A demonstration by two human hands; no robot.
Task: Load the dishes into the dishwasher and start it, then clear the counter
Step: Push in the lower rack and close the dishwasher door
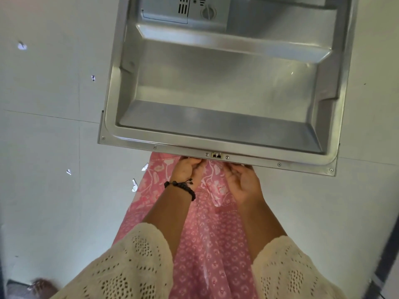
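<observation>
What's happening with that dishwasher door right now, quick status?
Left hand and right hand both under the near edge of the dishwasher door, palms up. Door open, lying flat. Nothing resting on it.

The dishwasher door (224, 87) in front of me is brushed silver steel, with a pale grey detergent panel (183, 9) at its far end. My skirt (207, 234) is pink with a small white floral print. My sleeves (129, 266) are cream openwork lace. A black beaded bracelet (183, 188) circles my left wrist. The floor (47, 137) is pale grey tile, flecked with white scraps (134, 186).
</observation>
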